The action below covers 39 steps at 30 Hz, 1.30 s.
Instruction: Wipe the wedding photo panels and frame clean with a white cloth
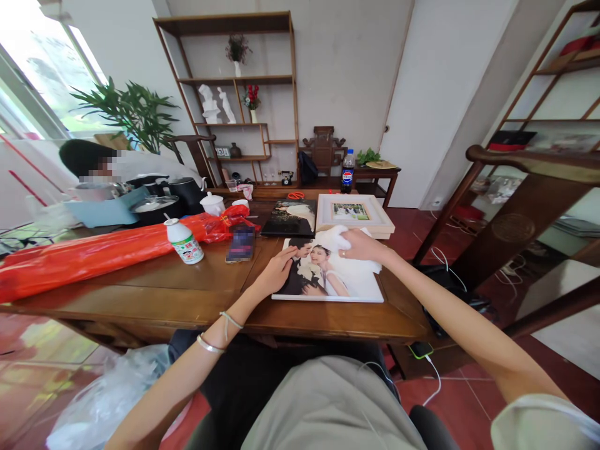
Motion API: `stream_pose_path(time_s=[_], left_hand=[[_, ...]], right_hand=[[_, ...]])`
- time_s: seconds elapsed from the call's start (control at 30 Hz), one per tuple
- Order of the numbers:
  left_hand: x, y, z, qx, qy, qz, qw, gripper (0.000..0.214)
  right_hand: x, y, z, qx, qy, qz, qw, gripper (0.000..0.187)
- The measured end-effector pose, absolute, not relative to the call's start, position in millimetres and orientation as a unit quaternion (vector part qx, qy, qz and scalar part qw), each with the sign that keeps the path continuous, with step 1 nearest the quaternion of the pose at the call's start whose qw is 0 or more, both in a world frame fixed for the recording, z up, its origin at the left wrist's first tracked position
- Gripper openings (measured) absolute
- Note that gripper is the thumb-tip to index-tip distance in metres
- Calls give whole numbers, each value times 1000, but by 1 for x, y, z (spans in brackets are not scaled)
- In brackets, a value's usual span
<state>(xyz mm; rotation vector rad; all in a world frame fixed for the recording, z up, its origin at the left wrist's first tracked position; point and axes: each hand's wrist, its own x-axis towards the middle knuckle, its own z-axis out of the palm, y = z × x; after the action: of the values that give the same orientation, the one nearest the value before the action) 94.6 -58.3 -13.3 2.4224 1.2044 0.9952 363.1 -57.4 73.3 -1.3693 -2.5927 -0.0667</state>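
A wedding photo panel (328,284) lies flat near the table's front edge, its printed side up. My left hand (279,270) rests on the panel's left side with the fingers stretched out. In my right hand (360,245) is a bunched white cloth (335,237), pressed against the panel's upper right part. The far edge of the panel is partly hidden by the cloth and that hand. Just behind it lie a dark photo panel (289,217) and a white-framed picture (355,212).
A white bottle (184,240) and a phone (240,244) stand and lie left of the panel. Long red plastic wrapping (107,250) crosses the table's left side. A cola bottle (347,172) stands behind the frame. Another person (140,165) leans at the far left. A wooden chair (510,212) is at right.
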Motion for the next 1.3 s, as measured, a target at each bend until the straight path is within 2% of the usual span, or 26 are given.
stream_pose_path(time_s=[0.17, 0.43, 0.83, 1.17, 1.3], left_hand=[[95, -60, -11, 832, 413, 344, 135, 40], [94, -60, -10, 838, 402, 343, 137, 40], [95, -60, -10, 834, 416, 335, 139, 42], [94, -59, -10, 842, 401, 334, 138, 40], [93, -59, -11, 844, 404, 326, 134, 41]], right_hand=[[364, -93, 64, -465, -878, -80, 79, 20], [326, -194, 47, -365, -927, -70, 50, 20], [353, -92, 57, -487, -863, -123, 59, 26], [316, -177, 37, -332, -933, -89, 101, 25], [319, -160, 42, -340, -930, -56, 130, 25]])
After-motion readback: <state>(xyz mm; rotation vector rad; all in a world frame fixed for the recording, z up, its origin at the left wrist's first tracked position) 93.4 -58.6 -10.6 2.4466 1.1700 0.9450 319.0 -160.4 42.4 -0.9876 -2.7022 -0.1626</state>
